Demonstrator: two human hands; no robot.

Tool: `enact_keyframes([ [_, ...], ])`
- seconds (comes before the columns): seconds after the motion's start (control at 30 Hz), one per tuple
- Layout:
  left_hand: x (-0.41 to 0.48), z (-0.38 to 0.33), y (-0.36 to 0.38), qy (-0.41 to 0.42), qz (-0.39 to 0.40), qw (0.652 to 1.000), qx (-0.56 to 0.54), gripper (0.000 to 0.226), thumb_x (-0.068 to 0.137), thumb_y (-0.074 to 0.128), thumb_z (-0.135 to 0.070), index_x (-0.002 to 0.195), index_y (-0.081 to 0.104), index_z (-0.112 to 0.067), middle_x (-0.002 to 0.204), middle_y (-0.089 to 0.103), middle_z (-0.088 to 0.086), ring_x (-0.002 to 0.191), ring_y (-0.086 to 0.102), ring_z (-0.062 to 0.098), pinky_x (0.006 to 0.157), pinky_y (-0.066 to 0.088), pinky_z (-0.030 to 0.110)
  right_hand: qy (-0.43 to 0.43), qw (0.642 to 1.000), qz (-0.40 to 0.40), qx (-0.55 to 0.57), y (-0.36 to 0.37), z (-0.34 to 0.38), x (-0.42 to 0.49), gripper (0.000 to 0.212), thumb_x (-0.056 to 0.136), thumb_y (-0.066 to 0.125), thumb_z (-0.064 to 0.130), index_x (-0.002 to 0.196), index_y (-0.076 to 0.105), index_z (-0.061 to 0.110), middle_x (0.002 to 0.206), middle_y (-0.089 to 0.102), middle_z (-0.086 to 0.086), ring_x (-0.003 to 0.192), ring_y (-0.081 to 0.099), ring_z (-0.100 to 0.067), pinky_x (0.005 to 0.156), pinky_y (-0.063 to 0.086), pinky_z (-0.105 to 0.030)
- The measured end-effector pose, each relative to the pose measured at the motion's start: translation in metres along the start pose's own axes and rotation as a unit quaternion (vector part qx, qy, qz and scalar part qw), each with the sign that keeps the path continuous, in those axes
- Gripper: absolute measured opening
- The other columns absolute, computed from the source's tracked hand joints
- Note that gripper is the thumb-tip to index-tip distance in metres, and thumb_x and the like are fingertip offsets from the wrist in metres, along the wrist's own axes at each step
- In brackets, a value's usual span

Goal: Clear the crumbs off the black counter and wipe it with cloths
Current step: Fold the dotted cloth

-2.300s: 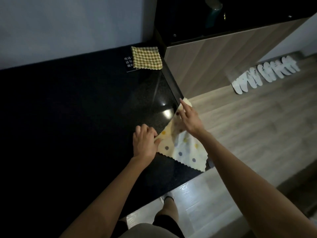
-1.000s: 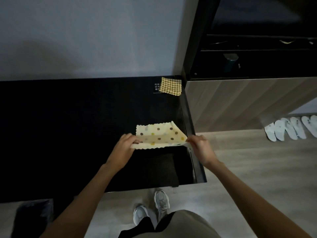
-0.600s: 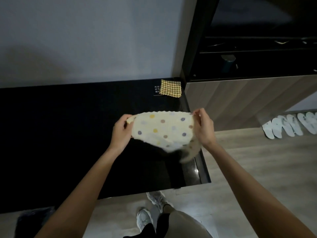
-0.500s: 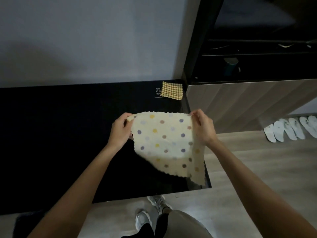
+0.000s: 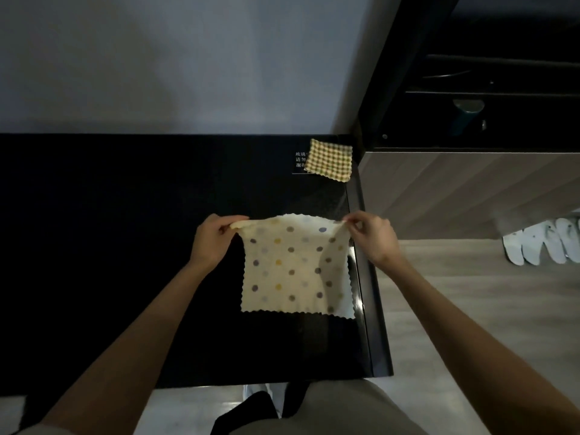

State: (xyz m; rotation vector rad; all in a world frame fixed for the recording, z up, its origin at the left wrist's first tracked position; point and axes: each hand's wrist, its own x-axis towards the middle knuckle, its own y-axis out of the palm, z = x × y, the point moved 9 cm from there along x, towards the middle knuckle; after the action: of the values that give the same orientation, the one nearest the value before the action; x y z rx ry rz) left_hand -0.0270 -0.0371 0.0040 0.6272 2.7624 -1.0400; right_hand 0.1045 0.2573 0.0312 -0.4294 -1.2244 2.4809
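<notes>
Both hands pinch the far corners of the dotted cloth (image 5: 292,271), left hand (image 5: 212,243) on one, right hand (image 5: 373,238) on the other, spreading it over the black counter (image 5: 125,246) near its right edge. Behind, a checked cloth (image 5: 329,164) lies folded.

Pale yellow dotted cloth (image 5: 292,271) spread over black counter (image 5: 125,246)'s right end

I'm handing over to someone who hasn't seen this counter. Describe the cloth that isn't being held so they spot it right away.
Start at the black counter and follow it to its far right corner, beside the wood-panelled cabinet. There a small checked cloth lies flat, partly covering a white-lettered label. Unlike the larger polka-dot cloth pinched by the left hand and right hand, it has a yellow check pattern and nobody touches it.
</notes>
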Motion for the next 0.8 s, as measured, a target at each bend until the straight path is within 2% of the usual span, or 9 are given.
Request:
enact_keyframes([
  [0.1,-0.030,0.007,0.002,0.031,0.051,0.998,-0.024,0.026,0.090,0.057,-0.012,0.106,0.069,-0.028,0.095,0.053,0.002,0.085,0.055,0.011,0.074,0.043,0.018,-0.041,0.999,0.022,-0.007,0.007,-0.002,-0.044,0.013,0.094,0.057,0.021,0.104,0.065,0.021,0.094,0.063,0.008,0.069,0.056,0.001,0.059,0.045,-0.016],
  [0.27,-0.067,0.043,0.026,0.047,0.120,0.991,0.036,0.041,0.086,0.060,-0.002,0.092,0.066,-0.042,0.093,0.051,-0.003,0.083,0.054,0.010,0.077,0.045,0.018,-0.041,0.993,0.091,-0.061,0.048,-0.034,-0.106,0.012,0.090,0.062,0.023,0.100,0.068,0.024,0.101,0.062,0.008,0.073,0.050,0.004,0.061,0.034,-0.007],
  [0.33,-0.077,0.053,0.035,0.089,0.129,0.982,0.107,0.043,0.086,0.060,-0.003,0.097,0.063,-0.045,0.094,0.048,-0.007,0.084,0.049,0.007,0.078,0.043,0.018,-0.039,0.986,0.127,-0.097,0.063,-0.042,-0.121,0.015,0.090,0.060,0.025,0.104,0.068,0.024,0.109,0.062,0.005,0.091,0.055,-0.008,0.070,0.042,-0.016],
  [0.4,-0.085,0.064,0.044,0.103,0.155,0.962,0.202,0.045,0.087,0.054,0.001,0.108,0.064,-0.037,0.102,0.046,-0.007,0.090,0.040,0.007,0.086,0.043,0.023,-0.033,0.977,0.167,-0.131,0.075,-0.048,-0.128,0.019,0.091,0.058,0.028,0.108,0.066,0.026,0.120,0.058,0.005,0.111,0.052,-0.014,0.084,0.048,-0.027],
  [0.47,-0.089,0.064,0.047,0.098,0.147,0.952,0.249,0.048,0.084,0.049,0.007,0.113,0.064,-0.029,0.112,0.046,-0.003,0.096,0.033,0.006,0.091,0.040,0.022,-0.038,0.976,0.161,-0.138,0.076,-0.044,-0.125,0.022,0.091,0.058,0.029,0.111,0.066,0.028,0.123,0.058,0.005,0.115,0.048,-0.014,0.089,0.046,-0.030],
  [0.53,-0.092,0.046,0.046,0.111,0.104,0.962,0.228,0.039,0.085,0.050,0.000,0.111,0.065,-0.025,0.112,0.048,-0.003,0.097,0.035,0.007,0.088,0.040,0.022,-0.064,0.981,0.125,-0.130,0.074,-0.027,-0.109,0.022,0.090,0.057,0.031,0.110,0.066,0.029,0.120,0.059,0.005,0.113,0.048,-0.017,0.085,0.044,-0.030],
  [0.6,-0.100,0.022,0.060,0.141,0.101,0.963,0.204,0.027,0.087,0.056,-0.018,0.111,0.065,-0.027,0.109,0.051,-0.006,0.099,0.041,0.010,0.088,0.042,0.027,-0.099,0.980,0.113,-0.128,0.079,-0.002,-0.086,0.023,0.092,0.056,0.032,0.112,0.065,0.028,0.122,0.059,0.004,0.113,0.048,-0.020,0.085,0.044,-0.032],
  [0.7,-0.113,-0.003,0.102,0.181,0.131,0.946,0.235,0.036,0.081,0.061,-0.039,0.115,0.061,-0.027,0.112,0.053,-0.002,0.106,0.046,0.018,0.089,0.041,0.033,-0.124,0.969,0.160,-0.138,0.104,0.031,-0.048,0.029,0.095,0.052,0.030,0.122,0.060,0.026,0.128,0.056,0.001,0.115,0.045,-0.023,0.091,0.041,-0.038],
  [0.8,-0.117,-0.008,0.135,0.175,0.125,0.930,0.298,0.044,0.082,0.057,-0.047,0.119,0.053,-0.023,0.116,0.049,0.000,0.108,0.044,0.020,0.088,0.037,0.033,-0.101,0.959,0.204,-0.169,0.130,0.043,-0.022,0.035,0.096,0.051,0.031,0.131,0.053,0.026,0.134,0.052,-0.002,0.123,0.040,-0.025,0.099,0.033,-0.042],
])
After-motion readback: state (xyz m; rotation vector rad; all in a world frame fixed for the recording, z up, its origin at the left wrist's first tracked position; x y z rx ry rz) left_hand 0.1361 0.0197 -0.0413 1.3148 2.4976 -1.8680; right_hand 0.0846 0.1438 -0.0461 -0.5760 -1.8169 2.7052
